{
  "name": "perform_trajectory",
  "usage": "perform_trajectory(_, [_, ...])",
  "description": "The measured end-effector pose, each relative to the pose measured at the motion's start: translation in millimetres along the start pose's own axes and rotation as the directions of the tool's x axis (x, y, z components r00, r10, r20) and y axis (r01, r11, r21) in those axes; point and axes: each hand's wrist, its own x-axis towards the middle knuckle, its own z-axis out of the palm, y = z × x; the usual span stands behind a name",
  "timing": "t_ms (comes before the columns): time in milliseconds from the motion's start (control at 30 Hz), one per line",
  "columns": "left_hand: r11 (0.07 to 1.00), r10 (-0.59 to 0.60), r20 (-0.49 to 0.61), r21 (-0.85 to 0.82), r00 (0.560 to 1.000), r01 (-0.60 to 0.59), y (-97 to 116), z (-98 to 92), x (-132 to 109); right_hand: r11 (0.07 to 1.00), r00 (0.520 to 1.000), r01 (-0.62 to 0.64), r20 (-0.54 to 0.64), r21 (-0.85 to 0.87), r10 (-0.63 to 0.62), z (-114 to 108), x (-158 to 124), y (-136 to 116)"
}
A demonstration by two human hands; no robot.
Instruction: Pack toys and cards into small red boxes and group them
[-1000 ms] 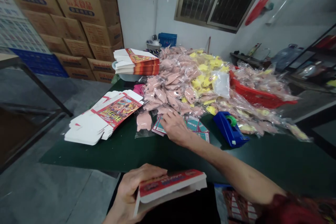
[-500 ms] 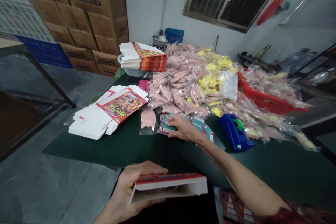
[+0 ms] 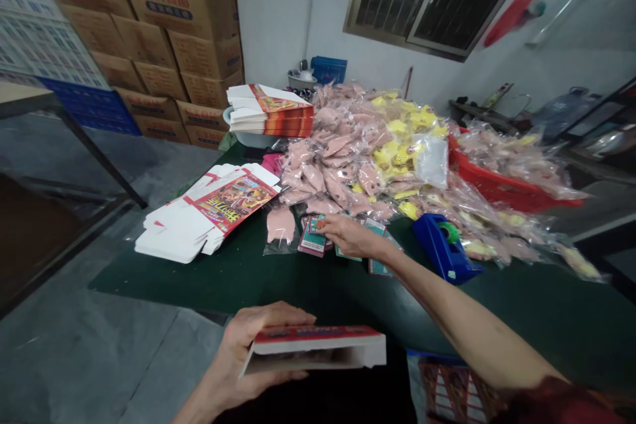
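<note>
My left hand (image 3: 248,358) is closed around the left end of a flat red-and-white carton (image 3: 318,346), held open-sided near my body below the table edge. My right hand (image 3: 350,235) reaches across the dark green table (image 3: 278,278) and pinches a small teal card (image 3: 342,250) from a loose spread of teal-and-pink cards (image 3: 314,240). Just beyond the cards lies a big heap of pink and yellow items in clear bags (image 3: 368,146); one pink bag (image 3: 279,225) lies apart to the left.
A pile of flat unfolded cartons (image 3: 209,212) lies on the table's left, a neater stack (image 3: 271,111) on a basin behind. A blue tape dispenser (image 3: 442,246) stands right of the cards, a red basket (image 3: 501,189) beyond. Brown shipping boxes (image 3: 159,33) line the left wall.
My right hand has slid toward me over the cards and now pinches one. The left hand has tilted the carton flatter, its open side facing me.
</note>
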Motion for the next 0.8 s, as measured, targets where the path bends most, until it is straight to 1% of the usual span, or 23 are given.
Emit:
perform_trajectory(67, [0.999,-0.035,-0.025,0.023,0.999,0.035,1,1.4,-2,0.996,0.986,-0.082,-0.145,-0.02,0.078,9,-5,-6])
perform_trajectory(167, [0.997,-0.072,-0.076,0.031,0.995,0.075,4,3.2,-3,0.978,0.922,-0.207,-0.341,-0.027,0.186,14,-13,-11])
perform_trajectory(233, [0.998,-0.057,-0.094,0.009,0.994,0.058,6,4.2,-2,0.961,0.87,-0.274,-0.433,-0.027,0.236,11,-17,-13])
perform_trajectory(300, [1.0,-0.024,-0.099,-0.011,0.995,0.023,8,5.9,0,0.947,0.833,-0.32,-0.488,-0.037,0.262,10,-18,-16])
perform_trajectory(333, [1.0,-0.002,-0.105,-0.006,0.994,0.002,9,7.1,1,0.943,0.827,-0.329,-0.497,-0.047,0.263,11,-17,-19])
perform_trajectory(367, [1.0,0.019,-0.111,0.011,0.994,-0.018,10,8.5,2,0.944,0.833,-0.324,-0.49,-0.059,0.256,13,-15,-22])
perform_trajectory(433, [0.998,0.045,-0.122,0.056,0.991,-0.039,11,11.7,3,0.958,0.876,-0.276,-0.431,-0.079,0.217,20,-9,-29])
perform_trajectory(500, [0.996,0.049,-0.124,0.076,0.991,-0.04,12,14.2,3,0.978,0.93,-0.193,-0.333,-0.074,0.158,26,-3,-32])
perform_trajectory(533, [0.998,0.036,-0.117,0.061,0.993,-0.029,13,14.8,3,0.987,0.951,-0.149,-0.283,-0.059,0.127,27,-1,-32])
perform_trajectory(600, [1.0,-0.019,-0.112,0.02,0.994,0.021,15,14.5,2,0.997,0.976,-0.077,-0.203,-0.014,0.073,23,0,-29])
perform_trajectory(667, [0.996,-0.085,-0.133,0.01,0.988,0.087,17,12.5,0,0.999,0.984,-0.041,-0.173,0.035,0.047,14,-4,-23])
perform_trajectory(700, [0.993,-0.114,-0.15,0.023,0.982,0.118,17,11.1,0,0.997,0.982,-0.044,-0.184,0.057,0.053,8,-7,-21])
perform_trajectory(767, [0.985,-0.144,-0.18,0.063,0.973,0.158,17,8.3,-1,0.993,0.964,-0.084,-0.245,0.082,0.102,-4,-14,-17])
perform_trajectory(800, [0.984,-0.148,-0.184,0.075,0.972,0.164,16,7.1,-2,0.987,0.942,-0.121,-0.303,0.102,0.147,-10,-17,-16])
